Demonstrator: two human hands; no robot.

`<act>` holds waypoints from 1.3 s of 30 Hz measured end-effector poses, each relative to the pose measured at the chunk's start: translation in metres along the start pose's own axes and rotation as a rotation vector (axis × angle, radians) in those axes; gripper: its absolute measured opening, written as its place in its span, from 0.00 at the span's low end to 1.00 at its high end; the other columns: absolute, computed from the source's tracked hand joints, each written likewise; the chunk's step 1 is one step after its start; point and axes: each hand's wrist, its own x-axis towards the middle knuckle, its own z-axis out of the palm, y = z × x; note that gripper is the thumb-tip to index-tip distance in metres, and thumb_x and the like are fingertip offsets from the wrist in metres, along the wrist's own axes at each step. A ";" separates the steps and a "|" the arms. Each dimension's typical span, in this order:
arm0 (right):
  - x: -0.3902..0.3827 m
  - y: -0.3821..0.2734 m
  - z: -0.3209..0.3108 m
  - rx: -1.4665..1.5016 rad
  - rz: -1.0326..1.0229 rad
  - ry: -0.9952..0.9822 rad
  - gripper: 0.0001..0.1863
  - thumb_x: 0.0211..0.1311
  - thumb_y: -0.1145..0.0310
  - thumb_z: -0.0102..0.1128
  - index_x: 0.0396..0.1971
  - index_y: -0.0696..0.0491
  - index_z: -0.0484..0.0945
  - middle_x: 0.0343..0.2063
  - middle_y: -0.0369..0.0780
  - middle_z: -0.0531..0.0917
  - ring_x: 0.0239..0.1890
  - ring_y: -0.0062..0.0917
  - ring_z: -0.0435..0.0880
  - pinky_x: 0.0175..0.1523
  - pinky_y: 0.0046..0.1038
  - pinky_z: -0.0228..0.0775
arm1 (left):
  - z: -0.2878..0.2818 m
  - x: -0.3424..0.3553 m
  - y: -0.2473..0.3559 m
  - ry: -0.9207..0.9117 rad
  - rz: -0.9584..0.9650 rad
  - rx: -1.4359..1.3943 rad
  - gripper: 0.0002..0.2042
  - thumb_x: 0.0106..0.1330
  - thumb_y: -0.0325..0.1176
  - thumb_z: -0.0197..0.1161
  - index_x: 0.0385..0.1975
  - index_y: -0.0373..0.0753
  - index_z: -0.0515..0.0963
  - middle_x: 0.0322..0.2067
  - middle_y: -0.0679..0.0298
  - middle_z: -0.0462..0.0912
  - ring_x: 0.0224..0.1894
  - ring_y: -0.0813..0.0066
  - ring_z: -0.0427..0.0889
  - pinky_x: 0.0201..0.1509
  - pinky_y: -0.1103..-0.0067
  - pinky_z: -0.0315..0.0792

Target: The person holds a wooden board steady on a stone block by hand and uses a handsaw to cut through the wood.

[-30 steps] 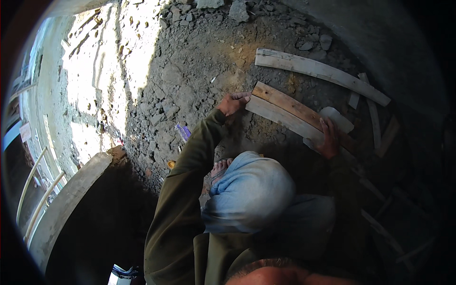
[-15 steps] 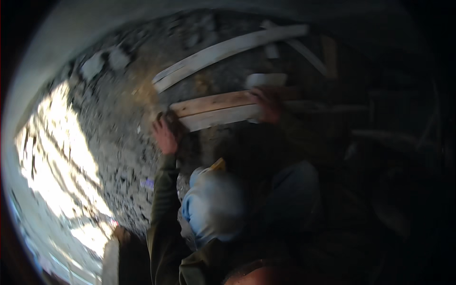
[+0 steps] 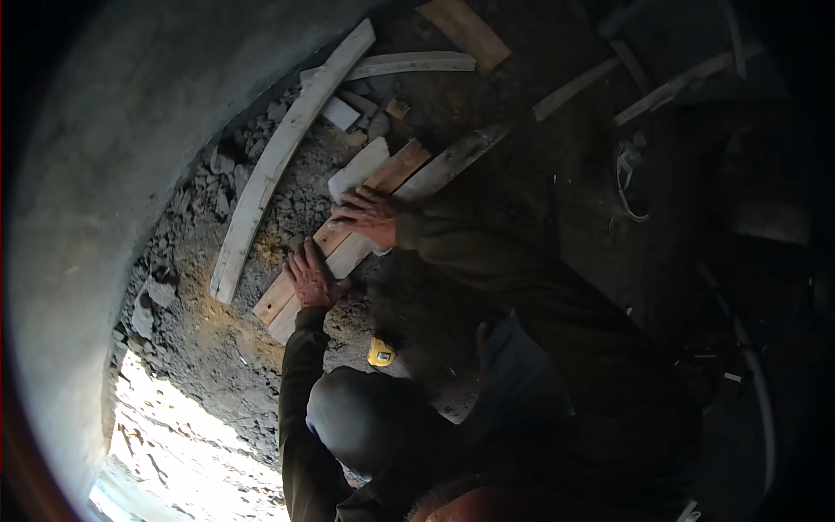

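Note:
My left hand [image 3: 313, 275] rests on two planks lying side by side, a brown one [image 3: 277, 301] and a pale one [image 3: 353, 254], its fingers spread. Farther up the pair my right hand [image 3: 367, 217] lies across the brown plank, fingers apart and slightly bent. Behind this pair is a rough white board [image 3: 355, 167]. A long white plank [image 3: 271, 170] lies farther left on the dirt floor. A yellow tape measure [image 3: 380, 353] sits below my hands, beside my knee.
A concrete wall [image 3: 104, 157] curves along the left, with rubble [image 3: 159, 291] at its foot and sunlit ground lower left. More boards [image 3: 463, 33] and strips [image 3: 570, 91] lie at the back and right. A pale tangled cord [image 3: 631, 178] lies in shadow at right.
The view has swung round, so the planks now slant upward to the right. My left hand has moved from the planks' near end onto their top, and the right lies farther across them.

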 end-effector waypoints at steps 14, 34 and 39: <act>-0.413 -0.005 0.061 0.323 1.137 0.365 0.25 0.46 0.66 0.67 0.46 0.55 0.69 0.44 0.49 0.71 0.48 0.44 0.72 0.49 0.42 0.65 | 0.001 0.020 0.021 -0.024 0.115 0.069 0.49 0.33 0.44 0.73 0.56 0.30 0.53 0.46 0.49 0.62 0.49 0.50 0.62 0.56 0.60 0.55; -0.530 -0.120 0.163 0.296 1.325 -0.006 0.14 0.46 0.67 0.60 0.33 0.56 0.71 0.27 0.45 0.71 0.30 0.40 0.73 0.39 0.38 0.65 | 0.000 0.044 0.032 -0.253 0.086 0.186 0.54 0.29 0.44 0.77 0.57 0.39 0.47 0.47 0.46 0.62 0.51 0.45 0.63 0.55 0.58 0.60; -0.482 -0.109 0.089 0.504 1.735 0.457 0.14 0.49 0.66 0.62 0.33 0.57 0.71 0.28 0.44 0.75 0.33 0.37 0.75 0.39 0.33 0.67 | 0.002 0.039 0.017 -0.279 0.053 0.240 0.53 0.28 0.43 0.78 0.56 0.39 0.48 0.48 0.46 0.61 0.52 0.45 0.63 0.55 0.57 0.61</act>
